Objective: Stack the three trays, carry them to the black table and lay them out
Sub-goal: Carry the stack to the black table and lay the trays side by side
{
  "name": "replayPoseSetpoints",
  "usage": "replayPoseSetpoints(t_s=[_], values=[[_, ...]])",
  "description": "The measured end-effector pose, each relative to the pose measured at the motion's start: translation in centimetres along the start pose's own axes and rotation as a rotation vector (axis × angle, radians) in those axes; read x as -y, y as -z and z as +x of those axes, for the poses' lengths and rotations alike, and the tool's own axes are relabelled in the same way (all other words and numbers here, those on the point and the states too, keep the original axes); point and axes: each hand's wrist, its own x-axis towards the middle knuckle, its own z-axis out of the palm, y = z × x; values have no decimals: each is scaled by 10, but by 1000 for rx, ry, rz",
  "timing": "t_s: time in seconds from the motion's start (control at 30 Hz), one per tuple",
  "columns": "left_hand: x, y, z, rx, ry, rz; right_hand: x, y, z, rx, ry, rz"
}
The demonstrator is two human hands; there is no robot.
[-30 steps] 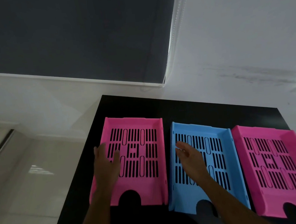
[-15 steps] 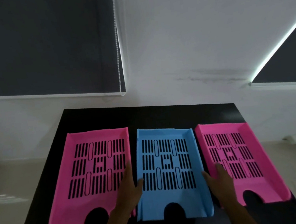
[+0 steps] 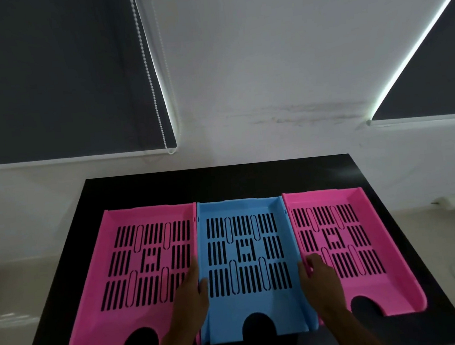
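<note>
Three slotted trays lie side by side on the black table [image 3: 222, 184]: a pink tray [image 3: 113, 268] on the left, a blue tray [image 3: 250, 307] in the middle and a second pink tray [image 3: 379, 240] on the right. Their side walls touch. My left hand [image 3: 190, 297] straddles the blue tray's left wall, thumb inside the blue tray and fingers over the left pink tray. My right hand [image 3: 320, 277] is clasped on the blue tray's right wall, with curled fingers reaching into the right pink tray.
The table stands against a white wall with dark roller blinds [image 3: 42, 79] at left and right. A bead cord [image 3: 153, 90] hangs from the left blind. Pale floor [image 3: 14, 293] shows on both sides of the table.
My hands have moved from resting flat in the left pink and blue trays to the blue tray's two side walls. The gaps between the trays have closed.
</note>
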Motion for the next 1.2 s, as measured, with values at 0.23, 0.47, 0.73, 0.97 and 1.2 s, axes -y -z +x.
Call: replayPoseSetpoints(t_s=[0.23,0.47,0.73,0.97,1.2], values=[[-3,-2,-1,-13,39,0,0,1,-1,5,4,-29],[-5,-4,-2,-51,36,11,-1,0,-8,74,61,-35],[-7,-7,14,-75,35,35,13,3,10,45,30,-62],[-24,-1,53,-51,11,25,38,5,44,38,5,-65],[-35,4,73,-16,55,53,54,10,62,80,-48,7]])
